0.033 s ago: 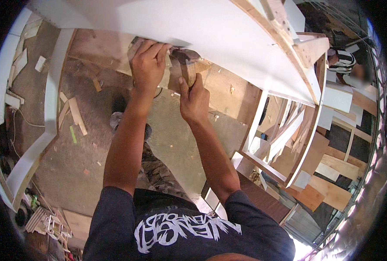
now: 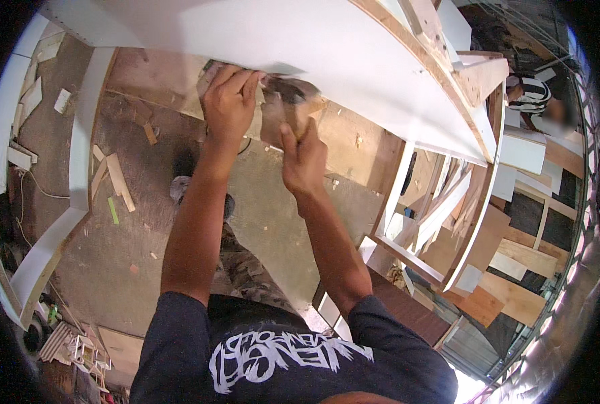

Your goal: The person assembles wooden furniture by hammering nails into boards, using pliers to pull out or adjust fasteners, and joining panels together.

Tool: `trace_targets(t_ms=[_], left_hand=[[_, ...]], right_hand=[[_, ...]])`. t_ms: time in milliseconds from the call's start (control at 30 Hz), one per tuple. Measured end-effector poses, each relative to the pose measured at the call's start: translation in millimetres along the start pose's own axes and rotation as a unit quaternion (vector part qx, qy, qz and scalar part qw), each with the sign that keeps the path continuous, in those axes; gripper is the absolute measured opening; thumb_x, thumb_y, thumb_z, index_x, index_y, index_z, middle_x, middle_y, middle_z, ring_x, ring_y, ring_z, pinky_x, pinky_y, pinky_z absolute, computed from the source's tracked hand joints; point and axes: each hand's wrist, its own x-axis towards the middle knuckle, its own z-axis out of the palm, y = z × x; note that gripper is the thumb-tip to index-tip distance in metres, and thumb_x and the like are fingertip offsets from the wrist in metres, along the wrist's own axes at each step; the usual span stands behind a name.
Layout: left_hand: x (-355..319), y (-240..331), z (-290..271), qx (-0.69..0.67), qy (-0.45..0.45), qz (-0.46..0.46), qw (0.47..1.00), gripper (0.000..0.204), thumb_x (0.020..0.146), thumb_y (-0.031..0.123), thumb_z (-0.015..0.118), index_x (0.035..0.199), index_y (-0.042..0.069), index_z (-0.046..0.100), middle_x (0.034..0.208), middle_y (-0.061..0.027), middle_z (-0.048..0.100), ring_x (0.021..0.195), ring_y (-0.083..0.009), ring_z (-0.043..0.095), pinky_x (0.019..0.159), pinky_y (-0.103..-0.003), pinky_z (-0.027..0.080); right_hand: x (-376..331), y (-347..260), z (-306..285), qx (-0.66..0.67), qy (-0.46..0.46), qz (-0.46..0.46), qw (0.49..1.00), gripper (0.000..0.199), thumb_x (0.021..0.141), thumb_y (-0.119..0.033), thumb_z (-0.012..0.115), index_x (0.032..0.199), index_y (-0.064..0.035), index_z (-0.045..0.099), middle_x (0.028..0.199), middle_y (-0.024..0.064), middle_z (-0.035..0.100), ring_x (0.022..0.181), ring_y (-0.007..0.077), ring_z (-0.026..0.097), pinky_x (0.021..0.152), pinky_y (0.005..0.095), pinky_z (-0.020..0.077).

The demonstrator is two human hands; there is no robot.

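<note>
A large white curved panel [image 2: 313,40] spans the top of the view, edged with bare wood on its right. My left hand [image 2: 229,101] presses a brown sheet that looks like sandpaper [image 2: 276,111] against the panel's lower edge, fingers curled over the sheet's top. Just below and to the right, my right hand [image 2: 304,158] grips the same sheet's lower right part, thumb pointing up. Both forearms reach up from my dark printed shirt [image 2: 279,350]. My camouflage trouser leg and shoe [image 2: 236,259] stand on the concrete floor underneath.
A white-and-wood frame [image 2: 407,222] stands to the right, with stacked boards [image 2: 515,296] beyond it. Wood offcuts [image 2: 114,175] lie on the floor at left, beside a curved white panel [image 2: 50,249]. Another person in a striped shirt [image 2: 529,94] is at the upper right.
</note>
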Motion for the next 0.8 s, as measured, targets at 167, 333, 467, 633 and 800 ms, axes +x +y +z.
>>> trace_targets(t_ms=[167, 333, 467, 633, 800], left_hand=[[-1.9, -5.2, -3.3, 0.016, 0.002, 0.032, 0.999, 0.007, 0.085, 0.007, 0.077, 0.090, 0.002, 0.077, 0.089, -0.0098, 0.072, 0.079, -0.0292, 0.068, 0.071, -0.038, 0.054], [1.0, -0.3, -5.4, 0.028, -0.013, 0.014, 0.999, 0.007, 0.084, 0.008, 0.077, 0.088, 0.003, 0.077, 0.090, -0.0102, 0.072, 0.082, -0.0306, 0.068, 0.078, -0.040, 0.053], [3.6, 2.4, -6.6, 0.073, 0.003, 0.069, 0.995, 0.008, 0.080, 0.006, 0.078, 0.086, 0.002, 0.076, 0.091, -0.0106, 0.073, 0.088, -0.0314, 0.066, 0.087, -0.044, 0.051], [-4.1, -10.4, -11.6, 0.085, -0.042, 0.074, 0.993, 0.011, 0.077, 0.005, 0.080, 0.087, 0.000, 0.077, 0.095, -0.0124, 0.075, 0.095, -0.0309, 0.068, 0.096, -0.044, 0.049], [-11.7, -15.4, -5.0, 0.094, -0.039, 0.015, 0.995, 0.015, 0.081, 0.008, 0.081, 0.094, 0.000, 0.080, 0.101, -0.0129, 0.077, 0.104, -0.0295, 0.069, 0.097, -0.044, 0.052]], right_hand=[[-8.1, 0.7, -25.2, 0.093, 0.012, 0.051, 0.994, 0.036, 0.102, -0.029, 0.061, 0.112, 0.0048, 0.054, 0.073, 0.0261, 0.065, 0.071, 0.0440, 0.069, 0.063, 0.0467, 0.0509], [-12.0, 5.2, -25.6, 0.050, -0.044, 0.027, 0.997, 0.038, 0.102, -0.032, 0.063, 0.111, 0.0044, 0.057, 0.071, 0.0232, 0.063, 0.064, 0.0370, 0.066, 0.062, 0.0445, 0.0501], [-26.6, 28.6, -24.1, 0.124, -0.056, 0.106, 0.985, 0.039, 0.102, -0.034, 0.063, 0.114, 0.0028, 0.059, 0.074, 0.0168, 0.065, 0.063, 0.0268, 0.062, 0.062, 0.0408, 0.0498], [-56.2, 34.1, -63.6, 0.258, 0.098, 0.085, 0.957, 0.018, 0.102, -0.020, 0.065, 0.097, -0.0050, 0.057, 0.069, -0.0023, 0.055, 0.053, 0.0058, 0.049, 0.047, 0.0236, 0.0385], [-116.3, 33.2, -131.3, 0.314, 0.123, 0.212, 0.917, 0.022, 0.094, -0.016, 0.074, 0.104, 0.0013, 0.064, 0.078, 0.0027, 0.066, 0.060, 0.0062, 0.055, 0.050, 0.0253, 0.0433]])
